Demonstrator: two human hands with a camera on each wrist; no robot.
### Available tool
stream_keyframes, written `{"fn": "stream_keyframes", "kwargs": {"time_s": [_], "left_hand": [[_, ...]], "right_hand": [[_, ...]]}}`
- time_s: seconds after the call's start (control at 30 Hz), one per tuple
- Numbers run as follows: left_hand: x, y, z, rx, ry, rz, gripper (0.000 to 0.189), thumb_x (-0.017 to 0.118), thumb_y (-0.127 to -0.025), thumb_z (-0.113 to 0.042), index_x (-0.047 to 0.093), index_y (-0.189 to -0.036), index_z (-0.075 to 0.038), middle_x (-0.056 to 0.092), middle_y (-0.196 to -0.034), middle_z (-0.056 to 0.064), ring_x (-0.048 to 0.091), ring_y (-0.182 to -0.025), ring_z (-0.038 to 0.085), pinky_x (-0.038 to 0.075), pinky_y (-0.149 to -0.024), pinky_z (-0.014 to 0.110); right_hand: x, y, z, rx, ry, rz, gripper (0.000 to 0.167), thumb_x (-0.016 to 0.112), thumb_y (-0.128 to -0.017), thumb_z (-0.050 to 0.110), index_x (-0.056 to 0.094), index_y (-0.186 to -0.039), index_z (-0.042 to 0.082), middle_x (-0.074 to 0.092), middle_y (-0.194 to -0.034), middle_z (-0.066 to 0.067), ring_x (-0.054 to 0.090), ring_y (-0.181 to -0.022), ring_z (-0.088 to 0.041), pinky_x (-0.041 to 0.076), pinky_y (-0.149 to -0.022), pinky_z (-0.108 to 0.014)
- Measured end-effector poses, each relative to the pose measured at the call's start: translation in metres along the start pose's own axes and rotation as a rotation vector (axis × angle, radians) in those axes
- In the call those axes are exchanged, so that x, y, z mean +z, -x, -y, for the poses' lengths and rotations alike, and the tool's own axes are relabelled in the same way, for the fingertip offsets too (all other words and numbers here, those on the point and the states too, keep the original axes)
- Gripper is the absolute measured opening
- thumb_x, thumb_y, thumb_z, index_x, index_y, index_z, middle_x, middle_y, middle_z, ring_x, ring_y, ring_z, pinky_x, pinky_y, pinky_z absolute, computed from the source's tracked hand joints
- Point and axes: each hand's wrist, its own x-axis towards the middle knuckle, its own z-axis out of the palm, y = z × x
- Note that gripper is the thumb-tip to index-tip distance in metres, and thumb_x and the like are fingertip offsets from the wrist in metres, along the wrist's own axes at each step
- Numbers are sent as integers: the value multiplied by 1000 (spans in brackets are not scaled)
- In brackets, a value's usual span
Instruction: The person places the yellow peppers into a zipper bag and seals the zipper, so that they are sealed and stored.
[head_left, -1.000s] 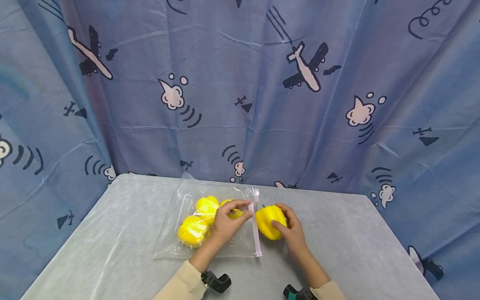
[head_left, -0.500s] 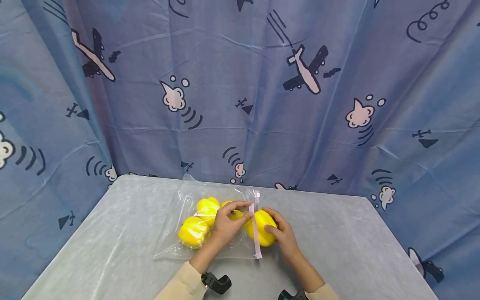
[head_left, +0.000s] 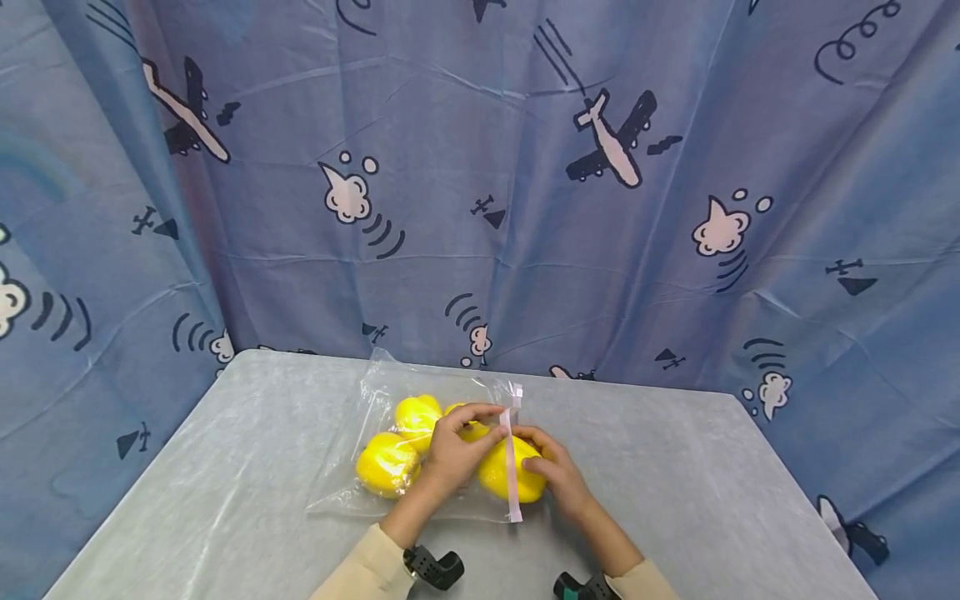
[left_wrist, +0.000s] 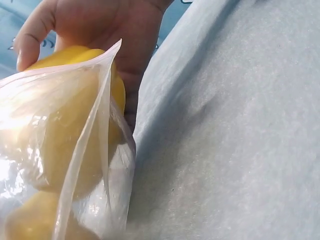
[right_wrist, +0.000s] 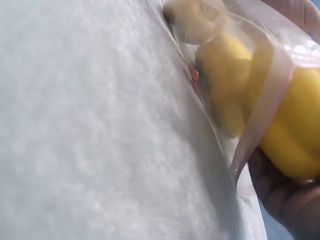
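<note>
A clear zip bag [head_left: 345, 479] with a pale pink strip along its mouth lies on the table, several yellow bell peppers [head_left: 387, 465] inside it. My left hand [head_left: 453, 446] pinches the upper edge of the bag's mouth between thumb and fingers, raising it. My right hand [head_left: 561, 473] grips another yellow bell pepper [right_wrist: 295, 125], which is partly through the mouth, under the pink strip. In the left wrist view, that pepper [left_wrist: 75, 125] shows through the plastic, with the right hand [left_wrist: 105, 30] behind it. The peppers under my left hand are partly hidden.
The table [head_left: 675, 483] has a pale grey cloth cover. A blue curtain [head_left: 480, 167] printed with planes hangs behind its far edge and along both sides. Each wrist wears a black strapped device [head_left: 435, 568].
My right hand has moved left, carrying the yellow bell pepper from beside the bag to partly inside its mouth. The left hand stays on the bag's edge.
</note>
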Motion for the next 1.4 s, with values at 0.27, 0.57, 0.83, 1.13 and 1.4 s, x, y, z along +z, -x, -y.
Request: {"fn": "stream_keyframes", "kwargs": {"time_s": [0.27, 0.57, 0.83, 1.13, 1.4], "left_hand": [[-2, 7, -34, -25, 4, -19, 24, 77, -79, -9, 74, -103, -11, 72, -103, 3, 61, -98, 22, 49, -88, 32], [1, 3, -19, -56, -10, -16, 24, 78, -79, -9, 74, -103, -12, 72, -103, 2, 60, -98, 17, 49, -90, 34], [3, 0, 1, 5, 20, -9, 24, 80, -79, -20, 75, -102, -21, 72, -102, -6, 60, -98, 16, 48, -89, 32], [4, 0, 0, 92, -16, -8, 22, 79, -80, -24, 76, -101, -20, 74, -100, -6, 60, -93, 10, 48, -84, 28], [7, -2, 0, 122, -27, -45, 20, 79, -79, -21, 77, -99, -19, 74, -97, -4, 60, -90, 10, 49, -80, 28]], "right_hand": [[-2, -5, -10, -83, -81, 175, 51, 36, -85, 5, 47, -133, -10, 59, -102, 7, 56, -85, -6, 49, -77, -21], [-4, -4, -14, -30, -66, 193, 53, 46, -84, 6, 45, -136, -4, 55, -118, -4, 55, -98, -12, 50, -86, -22], [-9, -2, -13, -32, -19, 239, 51, 59, -90, 7, 46, -138, -1, 50, -136, -23, 54, -111, -12, 44, -97, -19], [-11, -3, -14, -9, -1, 261, 55, 67, -88, 9, 47, -138, -1, 51, -139, -21, 54, -118, -23, 45, -98, -22], [-5, -8, -19, -52, -24, 224, 53, 70, -86, 5, 49, -133, -7, 52, -131, -29, 62, -107, -10, 51, -92, -24]]}}
